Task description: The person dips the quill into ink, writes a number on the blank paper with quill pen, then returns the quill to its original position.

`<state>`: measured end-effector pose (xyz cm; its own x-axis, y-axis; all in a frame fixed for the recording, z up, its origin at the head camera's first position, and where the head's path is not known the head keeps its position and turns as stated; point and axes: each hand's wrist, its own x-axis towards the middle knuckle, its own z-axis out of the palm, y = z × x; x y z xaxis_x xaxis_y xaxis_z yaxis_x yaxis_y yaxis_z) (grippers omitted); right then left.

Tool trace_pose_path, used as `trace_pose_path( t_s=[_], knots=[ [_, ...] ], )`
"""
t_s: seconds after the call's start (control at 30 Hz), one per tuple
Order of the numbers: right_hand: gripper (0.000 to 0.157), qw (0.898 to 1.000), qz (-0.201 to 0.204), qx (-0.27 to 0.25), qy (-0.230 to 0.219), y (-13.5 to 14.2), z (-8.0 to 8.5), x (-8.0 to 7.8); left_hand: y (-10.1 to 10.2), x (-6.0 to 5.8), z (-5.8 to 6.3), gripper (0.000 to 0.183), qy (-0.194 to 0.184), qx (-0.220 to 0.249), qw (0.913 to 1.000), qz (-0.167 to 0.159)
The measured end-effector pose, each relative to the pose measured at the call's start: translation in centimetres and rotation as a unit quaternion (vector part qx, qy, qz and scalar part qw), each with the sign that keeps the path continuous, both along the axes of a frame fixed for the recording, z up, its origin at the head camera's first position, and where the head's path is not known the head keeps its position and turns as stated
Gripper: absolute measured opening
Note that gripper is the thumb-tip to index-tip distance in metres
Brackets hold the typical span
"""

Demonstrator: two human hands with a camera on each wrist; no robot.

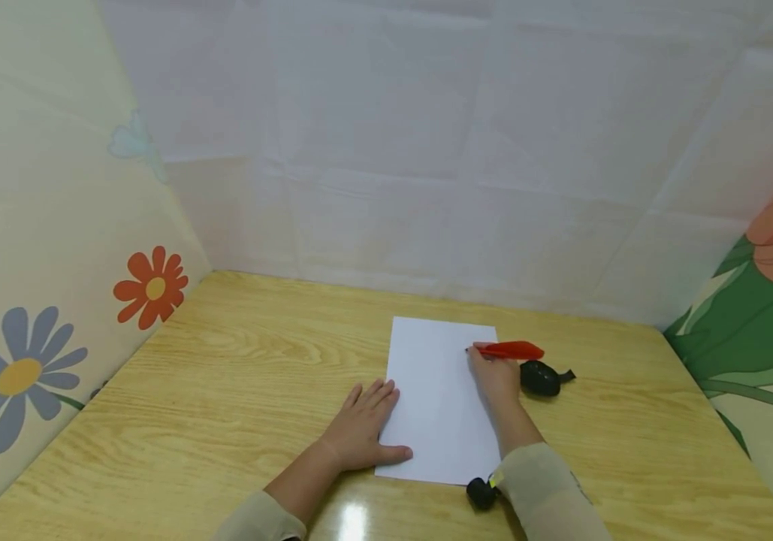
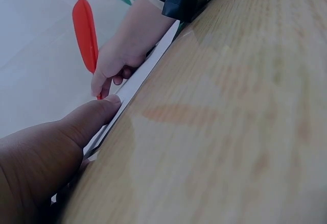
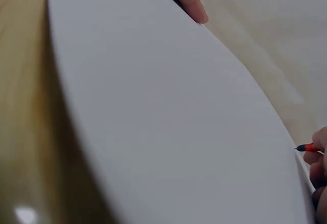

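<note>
A sheet of paper (image 1: 436, 406) lay flat on the wooden table (image 1: 224, 391) in front of the person, its far corners clear of both hands. The left hand (image 1: 359, 428) was spread, gripping nothing: its 4 fingers lay along the paper's left edge and its thumb rested on the sheet near the lower left corner. The right hand (image 1: 496, 376) pinched 1 red feather-shaped pen (image 1: 511, 350) close to the tip, above the upper right part of the paper; whether the tip touched the sheet, I could not tell. A black rounded object (image 1: 540, 378) sat on the table just beyond that hand's right side.

Setting up looked done: paper laid out and steadied, pen in grip. I saw 0 marks on the visible surface, so I judged the pen work barely begun, if at all, with nearly all of it left.
</note>
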<state>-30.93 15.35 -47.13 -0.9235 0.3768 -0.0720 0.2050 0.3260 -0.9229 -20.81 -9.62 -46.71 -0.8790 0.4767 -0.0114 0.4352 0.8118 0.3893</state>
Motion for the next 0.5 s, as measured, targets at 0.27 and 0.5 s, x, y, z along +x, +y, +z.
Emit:
trace_pose_path(
  t_s=[0.27, 0.5],
  knots=[
    [0.036, 1.0, 0.006, 0.01, -0.005, -0.08, 0.13, 0.04, 0.03, -0.16, -0.18, 0.098, 0.0, -0.006, 1.0, 0.001],
    [0.039, 0.999, 0.017, 0.011, -0.026, -0.01, 0.22, -0.02, 0.08, -0.16, -0.24, 0.099, 0.003, -0.007, 1.0, 0.002]
  ],
)
